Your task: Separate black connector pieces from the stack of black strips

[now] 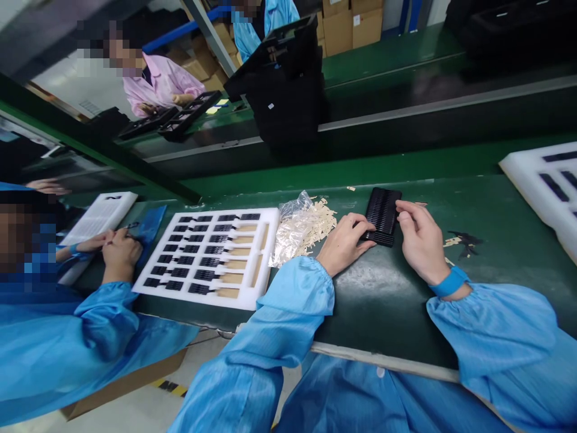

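A black slotted block (383,215) with rows of thin ribs lies on the green bench in front of me. My left hand (345,243) grips its lower left corner, the fingers bent against the side. At the block's right edge, my right hand (420,240) has thumb and index finger drawn together in a pinch. Whatever is between those fingertips is too small or hidden to make out. Left of the block, small cream-coloured flat pieces (322,219) lie heaped beside and partly under a clear plastic bag (293,231). A few thin black pieces (466,240) lie right of my right hand.
A white foam tray (155,284) holding rows of black parts stands at left, and another foam tray (536,195) at far right. A co-worker's hands (119,252) work at left. Black trays are stacked (288,102) across the bench, near a person in pink (162,81).
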The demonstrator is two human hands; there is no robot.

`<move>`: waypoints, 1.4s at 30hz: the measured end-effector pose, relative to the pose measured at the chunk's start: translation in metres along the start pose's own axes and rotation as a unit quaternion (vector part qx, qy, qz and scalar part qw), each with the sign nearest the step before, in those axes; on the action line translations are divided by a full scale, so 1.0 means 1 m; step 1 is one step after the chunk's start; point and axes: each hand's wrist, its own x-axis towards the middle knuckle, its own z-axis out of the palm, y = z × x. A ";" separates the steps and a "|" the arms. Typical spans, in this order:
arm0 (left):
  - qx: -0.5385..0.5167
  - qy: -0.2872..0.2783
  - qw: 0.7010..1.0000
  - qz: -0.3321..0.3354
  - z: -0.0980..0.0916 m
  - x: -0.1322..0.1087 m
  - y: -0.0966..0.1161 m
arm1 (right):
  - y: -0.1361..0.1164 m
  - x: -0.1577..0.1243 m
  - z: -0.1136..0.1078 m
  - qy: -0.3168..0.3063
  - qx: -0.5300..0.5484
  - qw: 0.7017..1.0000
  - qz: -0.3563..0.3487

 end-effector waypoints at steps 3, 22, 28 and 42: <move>0.002 -0.003 1.000 0.009 -0.001 -0.001 0.001 | 0.001 0.002 -0.001 0.002 -0.005 1.000 -0.010; -0.087 -0.073 0.993 0.041 -0.021 -0.009 -0.001 | 0.002 0.004 -0.003 0.040 -0.001 0.999 -0.016; -0.104 0.014 0.994 -0.017 -0.023 0.012 -0.007 | -0.002 0.003 -0.004 0.051 -0.024 0.998 -0.004; -0.046 0.000 0.993 -0.107 0.007 0.082 -0.037 | -0.009 0.000 -0.010 -0.042 -0.150 0.988 -0.017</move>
